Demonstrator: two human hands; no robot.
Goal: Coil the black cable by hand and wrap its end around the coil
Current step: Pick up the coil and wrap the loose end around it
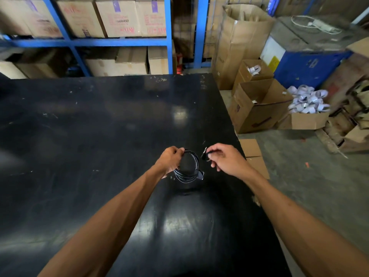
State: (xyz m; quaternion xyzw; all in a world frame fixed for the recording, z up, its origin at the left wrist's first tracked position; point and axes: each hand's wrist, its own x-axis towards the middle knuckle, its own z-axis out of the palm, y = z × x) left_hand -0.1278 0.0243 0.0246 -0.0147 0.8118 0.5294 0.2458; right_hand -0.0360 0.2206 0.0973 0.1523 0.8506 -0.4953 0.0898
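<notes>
1. Head view: thin black cable wound into a round coil [188, 166], held above the glossy black tabletop [99, 126], near its right edge.
2. Left hand [169, 159] closed around the coil's upper-left rim; the loop hangs below the fingers, its long axis running from far-left to near-right.
3. Right hand [225, 159] pinches the cable's free end, a small dark plug [204, 154], pointing left toward the coil, just beside its upper right.
4. Open brown cardboard boxes [259, 104] on the floor to the right.
</notes>
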